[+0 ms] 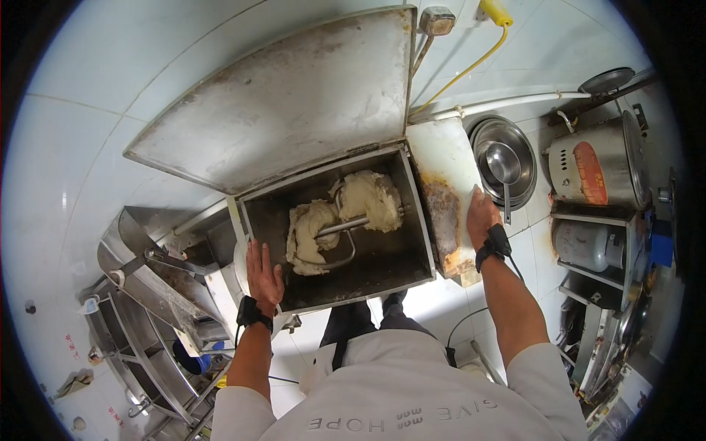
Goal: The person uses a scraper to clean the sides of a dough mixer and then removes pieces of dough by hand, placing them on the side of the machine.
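Dough (379,202) sits mid-frame in two ragged lumps around the agitator (342,227) of the mixer trough (390,261). It appears already combined, with no loose flour visible, but looks uneven and has not been taken out. The lid (287,95) stands open, upper left. The left hand (265,278) lies flat, fingers extended and released, on the trough's left rim; the right hand (481,217) touches the rusty housing's (441,158) edge, whether clenched or loose I cannot tell.

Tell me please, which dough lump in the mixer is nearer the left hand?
The left dough lump, lower in the picture; the right dough lump lies farther from the left hand.
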### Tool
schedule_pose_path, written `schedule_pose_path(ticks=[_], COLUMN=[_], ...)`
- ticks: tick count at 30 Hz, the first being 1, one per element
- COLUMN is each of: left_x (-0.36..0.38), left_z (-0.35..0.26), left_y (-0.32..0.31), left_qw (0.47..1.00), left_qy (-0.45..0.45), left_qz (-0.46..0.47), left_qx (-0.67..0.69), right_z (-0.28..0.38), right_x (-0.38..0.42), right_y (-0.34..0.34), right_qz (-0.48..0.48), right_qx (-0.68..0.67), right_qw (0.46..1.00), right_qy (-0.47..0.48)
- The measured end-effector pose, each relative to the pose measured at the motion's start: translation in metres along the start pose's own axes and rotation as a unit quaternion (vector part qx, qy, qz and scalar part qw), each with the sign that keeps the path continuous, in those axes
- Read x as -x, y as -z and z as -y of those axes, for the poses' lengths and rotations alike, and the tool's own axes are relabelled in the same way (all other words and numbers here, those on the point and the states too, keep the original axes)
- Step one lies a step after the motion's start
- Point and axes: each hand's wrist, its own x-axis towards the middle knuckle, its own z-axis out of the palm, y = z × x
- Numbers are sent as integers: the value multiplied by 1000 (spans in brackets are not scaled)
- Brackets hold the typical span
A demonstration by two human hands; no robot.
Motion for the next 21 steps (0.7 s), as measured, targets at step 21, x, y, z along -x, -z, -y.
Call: schedule_pose_path(ticks=[21], left_x=[-1], left_z=[-2], left_y=[2], left_qw=[1000], left_qy=[6], left_qz=[-6], left_qx=[12], right_z=[-2], right_x=[1], right_y=[-3], right_qz=[-17], right_qx=[13], right_qw=[1000], right_qy=[13])
